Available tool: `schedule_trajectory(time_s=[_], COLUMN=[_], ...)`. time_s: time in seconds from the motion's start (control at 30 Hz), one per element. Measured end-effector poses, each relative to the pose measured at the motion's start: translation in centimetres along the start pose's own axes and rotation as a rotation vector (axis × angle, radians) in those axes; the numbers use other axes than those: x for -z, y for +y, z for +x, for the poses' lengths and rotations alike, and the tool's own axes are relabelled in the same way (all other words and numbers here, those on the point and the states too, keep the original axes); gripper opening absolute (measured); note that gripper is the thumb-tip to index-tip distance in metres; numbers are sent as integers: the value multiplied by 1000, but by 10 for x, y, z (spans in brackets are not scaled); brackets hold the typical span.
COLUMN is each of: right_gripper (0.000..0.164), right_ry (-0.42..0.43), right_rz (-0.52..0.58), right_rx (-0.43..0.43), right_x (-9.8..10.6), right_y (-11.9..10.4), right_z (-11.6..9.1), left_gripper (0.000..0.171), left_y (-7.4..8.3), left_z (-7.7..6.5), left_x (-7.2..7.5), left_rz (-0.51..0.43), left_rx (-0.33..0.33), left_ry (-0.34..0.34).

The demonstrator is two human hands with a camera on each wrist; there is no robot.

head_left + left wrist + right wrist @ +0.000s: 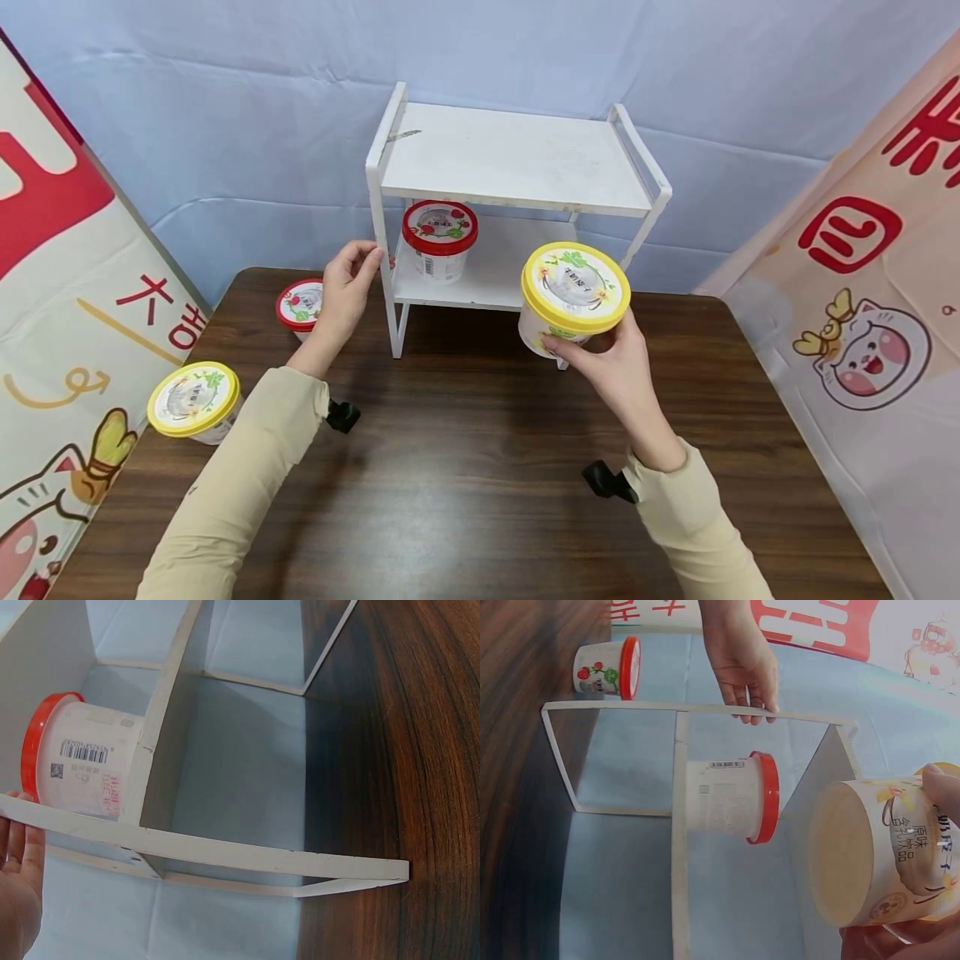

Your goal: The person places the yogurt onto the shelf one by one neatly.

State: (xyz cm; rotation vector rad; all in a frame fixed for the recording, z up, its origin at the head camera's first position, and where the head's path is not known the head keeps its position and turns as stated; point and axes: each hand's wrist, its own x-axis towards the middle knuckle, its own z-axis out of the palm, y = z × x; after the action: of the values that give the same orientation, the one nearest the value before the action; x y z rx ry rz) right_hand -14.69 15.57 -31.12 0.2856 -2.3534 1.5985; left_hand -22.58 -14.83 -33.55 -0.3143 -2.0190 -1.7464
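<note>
In the head view my right hand (622,371) grips a yellow-lidded paper tub (576,287) by its side, thumb at the front. The tub is raised before the right part of a white two-tier shelf (517,158) and tilts slightly; its base (844,855) shows in the right wrist view. My left hand (343,287) holds the shelf's front left post (225,847), fingers reaching past it. On the lower tier, at the left, stands a red-lidded tub (440,237), its barcode side (90,757) visible in the left wrist view.
On the dark wooden table (450,467), left of the shelf, stand another red-lidded tub (300,304), partly hidden by my left hand, and another yellow-lidded tub (195,400) near the left edge. A pale blue cloth (262,150) hangs behind; printed banners (862,250) flank the table.
</note>
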Motion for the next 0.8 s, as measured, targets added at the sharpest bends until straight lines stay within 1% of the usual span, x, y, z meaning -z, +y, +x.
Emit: schedule_trajectory(time_s=[0.13, 0.33, 0.5, 0.8], right_gripper=[75, 73, 70, 68], right_ry=[3, 4, 9, 27], right_rz=[22, 89, 130, 148], right_rx=[14, 24, 57, 118], right_x=[-1, -3, -4, -4], right_y=[-5, -12, -17, -26], right_z=[3, 8, 14, 22], left_gripper=[21, 21, 21, 20], left_y=[0, -1, -2, -2], left_z=[0, 0, 0, 0], left_x=[0, 0, 1, 0], left_rz=[1, 0, -5, -18], left_rx=[8, 11, 11, -1], left_ry=[-3, -6, -3, -3])
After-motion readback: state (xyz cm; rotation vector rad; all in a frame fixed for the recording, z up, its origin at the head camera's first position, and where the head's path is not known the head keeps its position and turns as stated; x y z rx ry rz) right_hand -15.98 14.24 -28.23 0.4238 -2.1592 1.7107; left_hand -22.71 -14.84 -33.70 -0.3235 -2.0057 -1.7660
